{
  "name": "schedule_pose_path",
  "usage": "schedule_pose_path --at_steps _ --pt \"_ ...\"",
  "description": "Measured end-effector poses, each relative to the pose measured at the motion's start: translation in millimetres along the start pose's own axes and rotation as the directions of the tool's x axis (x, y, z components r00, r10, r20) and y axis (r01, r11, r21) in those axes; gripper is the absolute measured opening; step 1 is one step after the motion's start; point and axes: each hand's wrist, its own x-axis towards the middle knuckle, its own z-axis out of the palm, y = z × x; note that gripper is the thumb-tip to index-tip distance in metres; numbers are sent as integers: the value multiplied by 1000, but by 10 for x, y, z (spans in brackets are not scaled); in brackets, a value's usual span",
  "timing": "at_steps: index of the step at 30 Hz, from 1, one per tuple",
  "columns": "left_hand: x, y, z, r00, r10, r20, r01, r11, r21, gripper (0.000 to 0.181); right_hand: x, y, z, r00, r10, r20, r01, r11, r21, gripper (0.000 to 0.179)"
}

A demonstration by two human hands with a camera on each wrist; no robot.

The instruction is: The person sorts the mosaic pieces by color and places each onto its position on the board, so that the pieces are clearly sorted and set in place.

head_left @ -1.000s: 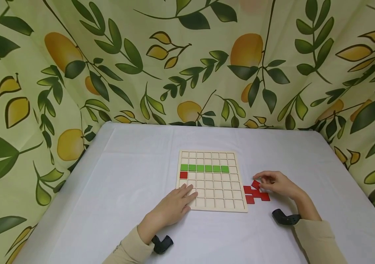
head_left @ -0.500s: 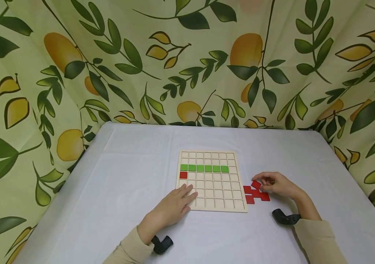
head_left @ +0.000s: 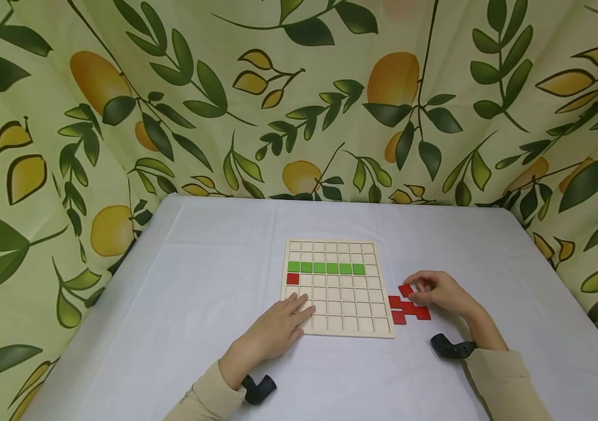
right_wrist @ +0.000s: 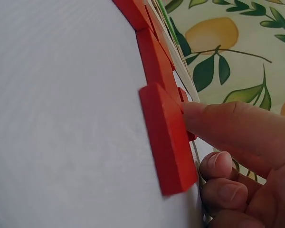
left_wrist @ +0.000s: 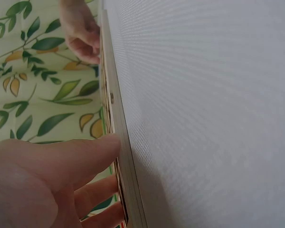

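My left hand (head_left: pixel 276 327) rests on the near left corner of a pale wooden grid board (head_left: pixel 342 307), fingers spread. In the left wrist view its thumb (left_wrist: pixel 92 152) lies at the board's edge. One board row holds several green square tiles (head_left: pixel 320 268); a red tile (head_left: pixel 293 279) sits below the leftmost. Right of the board, my right hand (head_left: pixel 446 293) pinches a red square tile (head_left: pixel 405 290) between thumb and index finger. Several loose red tiles (head_left: pixel 398 317) lie just below it. In the right wrist view the thumb partly hides the held tile (right_wrist: pixel 192 137).
A white cloth covers the table (head_left: pixel 214 251). Behind and beside it hangs a leaf-and-fruit patterned curtain (head_left: pixel 256 146). Black devices are strapped at the left wrist (head_left: pixel 259 390) and the right wrist (head_left: pixel 452 347).
The right hand and its red tile have shifted slightly up and left, away from the loose red tiles. The left hand and the board stay still.
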Motion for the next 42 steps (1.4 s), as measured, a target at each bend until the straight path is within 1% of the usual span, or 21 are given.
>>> schedule_pose_path --at_steps 5,14,23,34,42 --pt "0 -1 -3 1000 1 -3 -1 1000 0 46 -5 -12 -1 1000 27 0 -27 1000 -8 37" --pt "-10 5 -13 1000 5 -2 -5 1000 -2 46 -7 -10 0 999 47 -11 -47 999 -18 36" --pt "-11 8 -16 1000 2 -1 -2 1000 -8 46 -1 0 6 999 45 -27 -46 999 -25 34" --pt "-15 11 -24 1000 -8 12 8 1000 -1 47 32 -12 48 996 52 -73 -55 998 -32 34" --pt "0 7 -11 1000 -9 4 9 1000 -11 46 55 -74 64 996 52 -73 -53 998 -14 35"
